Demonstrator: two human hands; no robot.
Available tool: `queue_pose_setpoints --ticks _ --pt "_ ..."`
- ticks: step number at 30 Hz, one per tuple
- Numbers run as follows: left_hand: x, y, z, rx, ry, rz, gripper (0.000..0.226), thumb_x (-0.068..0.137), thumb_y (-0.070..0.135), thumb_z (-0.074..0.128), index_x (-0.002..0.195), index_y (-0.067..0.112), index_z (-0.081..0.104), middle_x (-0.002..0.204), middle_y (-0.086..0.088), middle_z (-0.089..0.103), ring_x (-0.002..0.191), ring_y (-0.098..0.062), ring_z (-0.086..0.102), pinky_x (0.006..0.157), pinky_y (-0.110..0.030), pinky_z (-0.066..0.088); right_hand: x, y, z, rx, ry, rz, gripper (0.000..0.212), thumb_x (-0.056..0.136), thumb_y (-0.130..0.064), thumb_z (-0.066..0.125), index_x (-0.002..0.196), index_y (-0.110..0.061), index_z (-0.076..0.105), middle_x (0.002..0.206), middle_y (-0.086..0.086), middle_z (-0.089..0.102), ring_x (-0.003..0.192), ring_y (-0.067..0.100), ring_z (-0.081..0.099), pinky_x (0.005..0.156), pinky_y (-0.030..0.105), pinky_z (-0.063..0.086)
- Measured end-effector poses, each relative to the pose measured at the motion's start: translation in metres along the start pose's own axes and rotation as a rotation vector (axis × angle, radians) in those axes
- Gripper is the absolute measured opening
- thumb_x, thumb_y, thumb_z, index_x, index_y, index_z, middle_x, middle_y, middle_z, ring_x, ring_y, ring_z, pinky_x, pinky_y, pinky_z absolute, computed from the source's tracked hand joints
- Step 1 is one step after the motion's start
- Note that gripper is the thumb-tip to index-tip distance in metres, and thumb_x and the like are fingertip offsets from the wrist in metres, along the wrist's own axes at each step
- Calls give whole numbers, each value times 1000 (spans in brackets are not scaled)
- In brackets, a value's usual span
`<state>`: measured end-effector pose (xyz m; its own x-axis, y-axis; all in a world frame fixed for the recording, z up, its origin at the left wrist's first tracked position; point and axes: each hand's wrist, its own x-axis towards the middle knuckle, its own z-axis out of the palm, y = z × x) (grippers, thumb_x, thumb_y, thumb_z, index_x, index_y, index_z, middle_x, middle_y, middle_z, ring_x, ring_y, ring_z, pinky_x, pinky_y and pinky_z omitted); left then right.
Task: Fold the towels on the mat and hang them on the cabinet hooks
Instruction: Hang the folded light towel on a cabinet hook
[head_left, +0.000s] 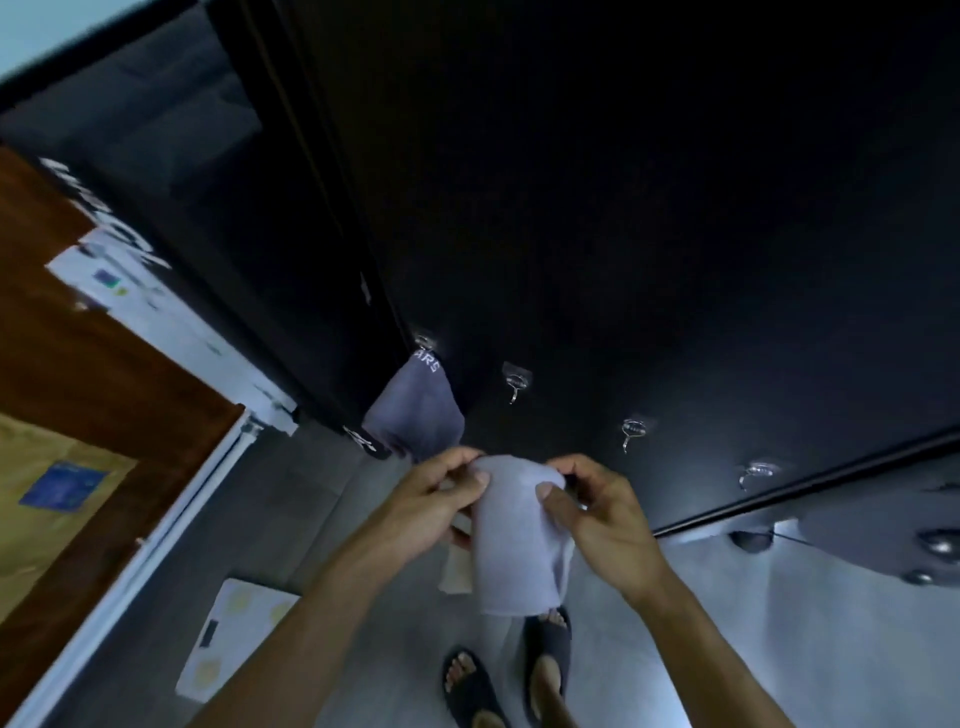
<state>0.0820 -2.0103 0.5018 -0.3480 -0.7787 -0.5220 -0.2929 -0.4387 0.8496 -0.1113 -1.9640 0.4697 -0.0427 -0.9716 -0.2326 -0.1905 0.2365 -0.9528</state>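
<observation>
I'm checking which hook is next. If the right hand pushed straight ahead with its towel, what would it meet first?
Probably the black cabinet door, near the empty second hook; the right hand grips the folded grey towel just below it. Depth is unclear.

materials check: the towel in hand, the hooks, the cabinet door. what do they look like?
Towel: soft matte pale grey cloth, likely cotton or microfibre; it drapes and creases where both hands pinch it.
Hooks: shiny bent wire, probably steel, on a clear glossy pad, likely adhesive plastic; highlights show.
Cabinet door: flat dark panel with a dull sheen, maybe laminate or painted board; too dark to tell.
</observation>
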Motion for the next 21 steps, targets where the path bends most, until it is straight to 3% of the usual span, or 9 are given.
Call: queue_pose_setpoints --ticks 4,8,10,13,18,21 --pt "44 -6 -4 78 111 34 12 96 18 57 97 29 61 113 5 53 90 -10 60 56 -28 52 24 18 14 167 180 99 10 90 -6 65 91 -16 68 85 -1 69 79 10 62 72 23 50" --pt "82 0 -11 100 89 20 11 96 20 57 88 20 64 71 7 63 64 -8 59 52 -26 46 51 28 29 346 358 182 7 89 -8 68 95 -10 69 90 10 72 80 15 65 75 30 54" --pt "98 5 -11 73 114 -19 11 95 25 59 87 20 66 67 7 64 64 -11 60 52 -26 46 63 31 34 418 436 216 7 87 -9 69 94 -11 71 88 7 74 80 15 67 75 29 56" --pt "118 6 -7 3 205 -71 9 90 30 65 88 23 69 80 5 72 74 -12 66 58 -26 48 76 36 45 517 551 268 5 87 -8 69 90 -11 72 87 5 74 76 9 66 69 21 54" --pt "139 -8 -1 -41 284 -165 12 89 29 66 93 20 72 92 0 73 87 -16 68 73 -30 54 93 45 58 629 662 368 4 88 -9 69 90 -10 72 85 3 74 78 12 66 73 24 56" --pt "148 -20 1 33 356 -82 11 88 30 67 95 21 69 98 -1 71 92 -17 66 84 -33 55 98 48 61 647 680 363 5 88 -9 68 91 -7 72 86 5 74 78 12 66 75 27 57"
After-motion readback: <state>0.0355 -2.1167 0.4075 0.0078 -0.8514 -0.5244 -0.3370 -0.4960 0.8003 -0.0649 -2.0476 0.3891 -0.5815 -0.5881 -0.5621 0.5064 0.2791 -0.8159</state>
